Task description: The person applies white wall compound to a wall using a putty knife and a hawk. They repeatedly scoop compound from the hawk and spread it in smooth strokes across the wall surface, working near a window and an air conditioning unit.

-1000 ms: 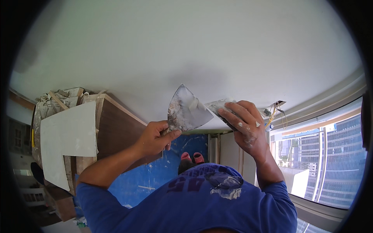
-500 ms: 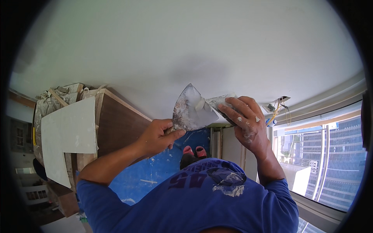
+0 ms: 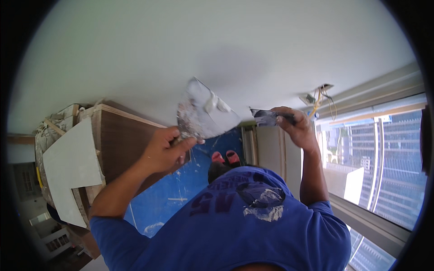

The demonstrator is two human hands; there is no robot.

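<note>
My left hand (image 3: 165, 150) is closed round the handle end of a wide putty knife (image 3: 192, 121), thumb on the near side. White lumps of putty (image 3: 215, 105) sit on its blade near the long edge, and the rest of the metal is stained and crusted. In my right hand (image 3: 296, 127), fingers and thumb pinch a smaller dark scraper (image 3: 264, 117), tilted with its blade toward the left. A gap separates the two blades. Both tools are held up in front of a pale wall (image 3: 226, 40).
To the left stands a brown wooden cabinet (image 3: 122, 140) with a white cut board (image 3: 68, 167) leaning on it. Blue sheeting (image 3: 167, 198) covers the floor. Loose wires (image 3: 322, 97) hang from a wall hole on the right, above a large window (image 3: 393, 167).
The two blades, touching before, are now apart. The wide putty knife has moved up and left; the scraper has swung round and shifted slightly right.
</note>
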